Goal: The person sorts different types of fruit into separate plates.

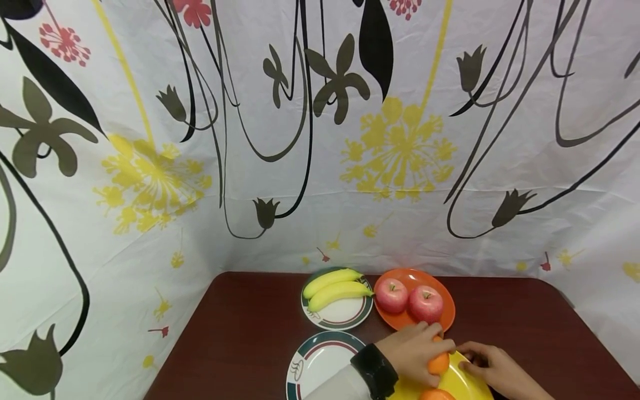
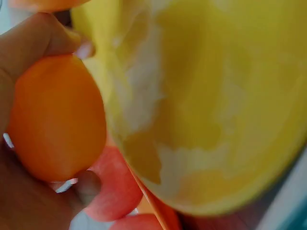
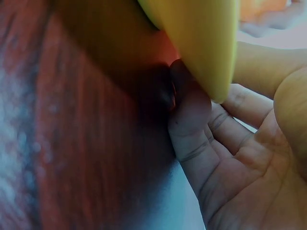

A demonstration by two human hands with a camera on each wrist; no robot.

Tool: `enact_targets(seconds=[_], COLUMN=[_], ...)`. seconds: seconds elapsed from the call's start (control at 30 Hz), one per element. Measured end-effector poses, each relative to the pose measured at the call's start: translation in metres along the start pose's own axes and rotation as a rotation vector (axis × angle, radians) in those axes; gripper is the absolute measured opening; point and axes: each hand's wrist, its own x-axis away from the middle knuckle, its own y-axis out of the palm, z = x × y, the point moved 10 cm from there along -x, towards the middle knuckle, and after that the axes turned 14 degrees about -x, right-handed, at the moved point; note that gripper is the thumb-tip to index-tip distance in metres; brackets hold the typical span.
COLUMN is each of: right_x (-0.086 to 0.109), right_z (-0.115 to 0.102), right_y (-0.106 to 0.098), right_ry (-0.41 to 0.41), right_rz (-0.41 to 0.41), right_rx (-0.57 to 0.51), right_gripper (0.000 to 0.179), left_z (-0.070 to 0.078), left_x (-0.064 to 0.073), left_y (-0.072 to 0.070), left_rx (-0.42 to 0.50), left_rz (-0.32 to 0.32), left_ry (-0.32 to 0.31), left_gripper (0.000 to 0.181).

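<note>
An orange [image 2: 57,117], likely light and firm, is gripped round its sides by the left hand [image 1: 414,351]; the yellow plate [image 1: 469,379] is pinched at its rim by the right hand [image 1: 496,369].

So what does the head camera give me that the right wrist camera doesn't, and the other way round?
Only the head view: the bananas on a white plate, a second white plate nearer the person, the patterned cloth and the black wristband.

Only the right wrist view: the palm side of the right hand, with a fingertip beneath the yellow plate's rim.

Both: the right hand at the edge of the yellow plate, the dark table, and an orange, blurred in the wrist view.
</note>
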Motion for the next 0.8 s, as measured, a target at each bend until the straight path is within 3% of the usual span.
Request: enact_targets(seconds=[0.27, 0.53, 0.67, 0.8], right_x=[0.001, 0.001, 0.001, 0.001], right_z=[-0.004, -0.004, -0.007, -0.019], right_y=[0.000, 0.000, 0.000, -0.001], right_ry=[-0.038, -0.029, -0.049, -0.065], right_rz=[0.009, 0.010, 0.003, -0.020], right_rx=[0.030, 0.040, 0.043, 0.110], right_gripper=[0.029, 0.028, 0.028, 0.029], left_z=[0.013, 0.018, 0.010, -0.011], left_x=[0.001, 0.005, 0.009, 0.028], left_y=[0.012, 0.005, 0.002, -0.018], left_rx=[-0.030, -0.093, -0.076, 0.022], left_rz=[-0.116, -0.090, -0.098, -0.040], left_ry=[0.025, 0.050, 0.034, 0.015], left_gripper=[0.063, 0.069, 0.078, 0.084])
